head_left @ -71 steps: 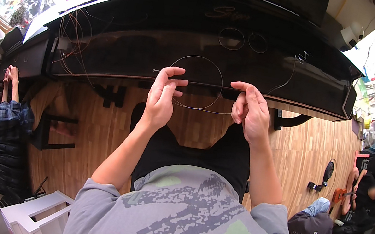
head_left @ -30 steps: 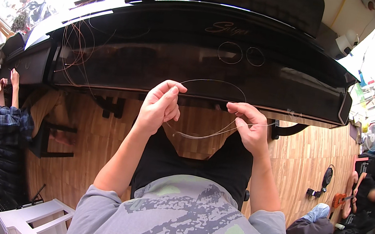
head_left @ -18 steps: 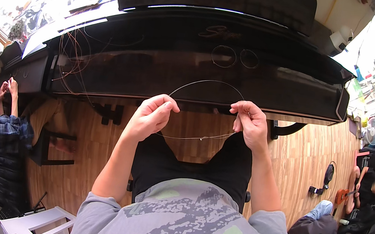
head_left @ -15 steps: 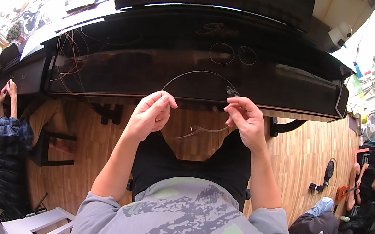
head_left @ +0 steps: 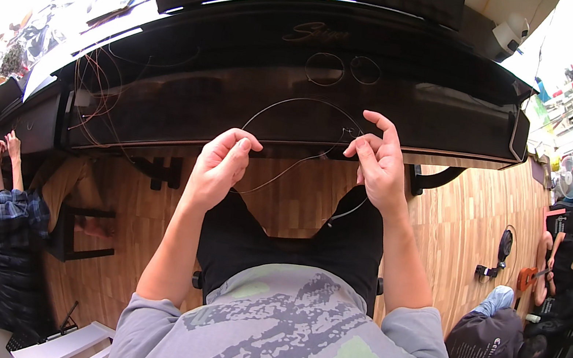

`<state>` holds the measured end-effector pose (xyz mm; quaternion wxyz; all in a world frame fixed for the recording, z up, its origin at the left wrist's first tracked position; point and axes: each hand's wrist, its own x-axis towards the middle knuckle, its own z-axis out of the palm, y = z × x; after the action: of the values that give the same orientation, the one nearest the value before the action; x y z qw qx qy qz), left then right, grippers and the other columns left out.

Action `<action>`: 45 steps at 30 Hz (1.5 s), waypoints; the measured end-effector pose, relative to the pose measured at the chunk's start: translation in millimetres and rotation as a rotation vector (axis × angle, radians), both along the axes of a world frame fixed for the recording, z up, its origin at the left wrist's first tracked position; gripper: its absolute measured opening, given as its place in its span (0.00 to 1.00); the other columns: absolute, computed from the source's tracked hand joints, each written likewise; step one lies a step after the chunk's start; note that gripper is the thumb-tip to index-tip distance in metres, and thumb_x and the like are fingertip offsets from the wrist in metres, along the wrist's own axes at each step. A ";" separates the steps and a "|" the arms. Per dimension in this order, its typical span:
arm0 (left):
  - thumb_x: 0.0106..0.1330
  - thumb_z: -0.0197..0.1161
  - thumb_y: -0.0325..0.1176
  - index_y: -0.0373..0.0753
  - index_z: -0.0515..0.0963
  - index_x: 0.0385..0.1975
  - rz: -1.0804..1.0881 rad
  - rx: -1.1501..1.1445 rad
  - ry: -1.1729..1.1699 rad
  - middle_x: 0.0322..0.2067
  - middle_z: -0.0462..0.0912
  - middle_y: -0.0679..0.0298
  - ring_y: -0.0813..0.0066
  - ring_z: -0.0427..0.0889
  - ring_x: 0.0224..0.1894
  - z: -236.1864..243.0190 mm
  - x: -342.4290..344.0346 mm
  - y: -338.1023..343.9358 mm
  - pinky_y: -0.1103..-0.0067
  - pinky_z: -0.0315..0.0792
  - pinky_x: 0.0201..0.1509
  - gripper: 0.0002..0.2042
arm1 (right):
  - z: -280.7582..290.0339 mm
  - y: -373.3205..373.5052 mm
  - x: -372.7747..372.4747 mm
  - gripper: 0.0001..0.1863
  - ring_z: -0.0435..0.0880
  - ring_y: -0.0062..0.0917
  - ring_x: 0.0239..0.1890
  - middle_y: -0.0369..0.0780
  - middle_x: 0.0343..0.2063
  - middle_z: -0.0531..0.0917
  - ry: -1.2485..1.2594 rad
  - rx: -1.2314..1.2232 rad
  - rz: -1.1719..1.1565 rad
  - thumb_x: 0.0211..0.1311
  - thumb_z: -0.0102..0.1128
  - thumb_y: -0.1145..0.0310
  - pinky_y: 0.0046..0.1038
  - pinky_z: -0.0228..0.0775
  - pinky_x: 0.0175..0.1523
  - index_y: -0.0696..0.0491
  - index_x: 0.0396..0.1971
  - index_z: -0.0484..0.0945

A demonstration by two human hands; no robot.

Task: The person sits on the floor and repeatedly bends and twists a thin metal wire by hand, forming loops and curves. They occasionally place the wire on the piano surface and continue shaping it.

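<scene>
We're seeing a gap between the left hand (head_left: 220, 165) and the right hand (head_left: 381, 167), but the wire loop (head_left: 306, 98) is bowing across up top and its lower strand is slanting through. The black piano (head_left: 194, 102) is blocking the way forward, with two small rings (head_left: 327, 53) and a copper tangle (head_left: 101, 107) lying there. We're probably missing some crossings near the right fingertips; that bit's looking blurry.

Lettering (head_left: 316, 33) on black piano (head_left: 203, 92); dark shirt (head_left: 483, 351)
</scene>
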<state>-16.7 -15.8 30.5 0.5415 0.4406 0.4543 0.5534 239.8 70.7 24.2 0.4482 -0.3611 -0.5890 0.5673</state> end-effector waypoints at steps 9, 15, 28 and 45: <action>0.72 0.51 0.31 0.34 0.74 0.39 0.117 0.073 0.161 0.18 0.60 0.81 0.96 0.52 0.18 8.6 -21.6 -13.5 0.90 0.46 0.19 0.08 | 6.8 -0.9 12.7 0.10 0.71 0.05 0.23 0.32 0.26 0.79 -0.092 0.039 -0.030 0.63 0.54 0.75 0.10 0.62 0.27 0.57 0.44 0.75; 0.74 0.49 0.35 0.36 0.73 0.38 0.171 0.072 0.191 0.15 0.60 0.80 0.95 0.53 0.14 11.1 -32.3 -19.1 0.92 0.47 0.14 0.09 | 8.7 -1.9 16.9 0.06 0.74 0.06 0.24 0.34 0.26 0.80 -0.083 0.061 -0.056 0.61 0.56 0.75 0.10 0.66 0.26 0.59 0.36 0.78; 0.66 0.59 0.31 0.34 0.68 0.52 0.300 0.141 0.306 0.37 0.70 0.66 0.84 0.72 0.32 7.1 -18.8 -22.1 0.87 0.67 0.33 0.17 | 25.7 -16.7 0.2 0.06 0.70 0.07 0.14 0.35 0.23 0.80 0.223 -0.178 0.171 0.62 0.59 0.72 0.10 0.63 0.17 0.59 0.35 0.81; 0.65 0.60 0.31 0.29 0.74 0.46 0.028 0.277 0.464 0.38 0.82 0.53 0.65 0.83 0.39 25.3 62.5 1.4 0.76 0.76 0.44 0.14 | 40.0 -35.3 -32.2 0.07 0.80 0.12 0.32 0.35 0.31 0.83 -0.083 0.112 0.074 0.62 0.58 0.77 0.14 0.72 0.36 0.60 0.39 0.80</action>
<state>45.8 -14.4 55.8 0.3498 0.6191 0.4924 0.5020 207.5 35.4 64.1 0.4217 -0.3366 -0.6508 0.5342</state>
